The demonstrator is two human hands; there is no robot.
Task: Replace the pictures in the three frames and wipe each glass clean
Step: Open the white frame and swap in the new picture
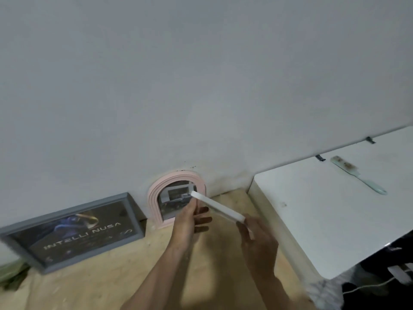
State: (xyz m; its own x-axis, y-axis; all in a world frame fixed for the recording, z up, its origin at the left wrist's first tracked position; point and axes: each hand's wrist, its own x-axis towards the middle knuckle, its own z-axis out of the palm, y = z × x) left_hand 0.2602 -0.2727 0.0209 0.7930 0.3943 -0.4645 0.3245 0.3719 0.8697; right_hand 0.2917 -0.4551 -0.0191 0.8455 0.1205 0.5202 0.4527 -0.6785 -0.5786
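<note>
Just before the pink arched frame (176,193) leaning on the wall, both hands grip a white frame (218,208) edge-on: left hand (190,218) curled at its far end, right hand (257,238) at its near end.

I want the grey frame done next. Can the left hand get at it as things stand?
Probably not yet: the left hand grips the white frame. The wooden top towards the grey frame looks clear.
</note>
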